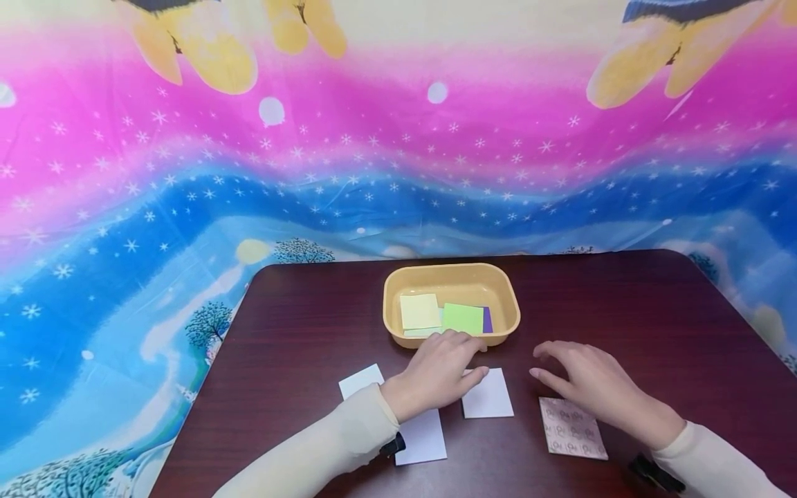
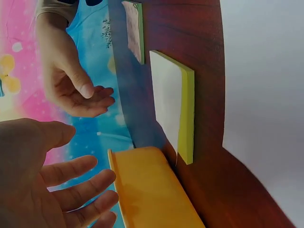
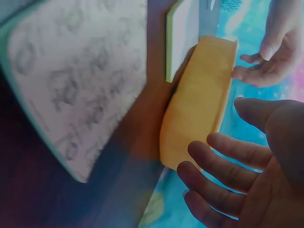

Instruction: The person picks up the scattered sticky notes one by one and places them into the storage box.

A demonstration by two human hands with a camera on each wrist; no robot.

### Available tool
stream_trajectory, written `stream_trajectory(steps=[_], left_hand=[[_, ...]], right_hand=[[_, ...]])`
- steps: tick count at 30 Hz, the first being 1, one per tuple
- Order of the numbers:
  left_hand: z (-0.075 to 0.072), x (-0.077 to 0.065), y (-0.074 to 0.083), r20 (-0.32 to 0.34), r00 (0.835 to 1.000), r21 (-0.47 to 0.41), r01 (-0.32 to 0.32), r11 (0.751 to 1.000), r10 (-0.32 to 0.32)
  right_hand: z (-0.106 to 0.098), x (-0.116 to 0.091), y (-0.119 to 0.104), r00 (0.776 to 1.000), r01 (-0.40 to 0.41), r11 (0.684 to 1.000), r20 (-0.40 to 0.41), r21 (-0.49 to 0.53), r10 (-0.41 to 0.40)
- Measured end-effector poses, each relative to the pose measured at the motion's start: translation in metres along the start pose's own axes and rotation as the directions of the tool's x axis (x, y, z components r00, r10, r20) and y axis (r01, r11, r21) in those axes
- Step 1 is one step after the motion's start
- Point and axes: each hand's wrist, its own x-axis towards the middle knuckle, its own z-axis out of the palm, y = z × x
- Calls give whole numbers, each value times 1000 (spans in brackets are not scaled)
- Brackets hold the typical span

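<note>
My left hand [image 1: 436,370] hovers at the front of a yellow plastic bin [image 1: 451,274], fingers loosely bent and holding nothing. Below it lies a white-topped sticky note pad [image 1: 492,398], whose yellow side [image 2: 187,114] shows in the left wrist view. To the right, my right hand [image 1: 598,380] hangs above a pad with a printed pinkish top [image 1: 574,432], its fingers [image 3: 232,171] apart and nothing between them. Two more white pads or sheets lie by the left forearm, one farther back [image 1: 362,379] and one nearer [image 1: 423,443], partly hidden by the sleeve.
Inside the bin are a pale yellow pad [image 1: 420,310], a green pad [image 1: 463,318], a purple piece [image 1: 488,320] and a pale green one [image 1: 422,333]. The dark wooden table [image 1: 299,332] ends at a printed cloth [image 1: 373,159] behind it.
</note>
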Motion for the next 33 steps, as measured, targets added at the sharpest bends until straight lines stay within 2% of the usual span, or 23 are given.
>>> stream_trajectory(steps=[13, 17, 24, 33], left_hand=[[9, 1, 7, 3, 1000, -1, -31, 1000, 31], [15, 1, 10, 11, 999, 11, -34, 999, 34], [23, 1, 15, 38, 999, 4, -30, 1000, 29], [34, -1, 23, 23, 997, 79, -73, 994, 71]], right_hand=[[9, -17, 8, 999, -4, 1000, 50, -13, 4], [14, -23, 11, 999, 7, 1000, 46, -30, -6], [19, -31, 13, 995, 27, 999, 94, -21, -25], [18, -35, 15, 991, 16, 999, 135, -50, -10]])
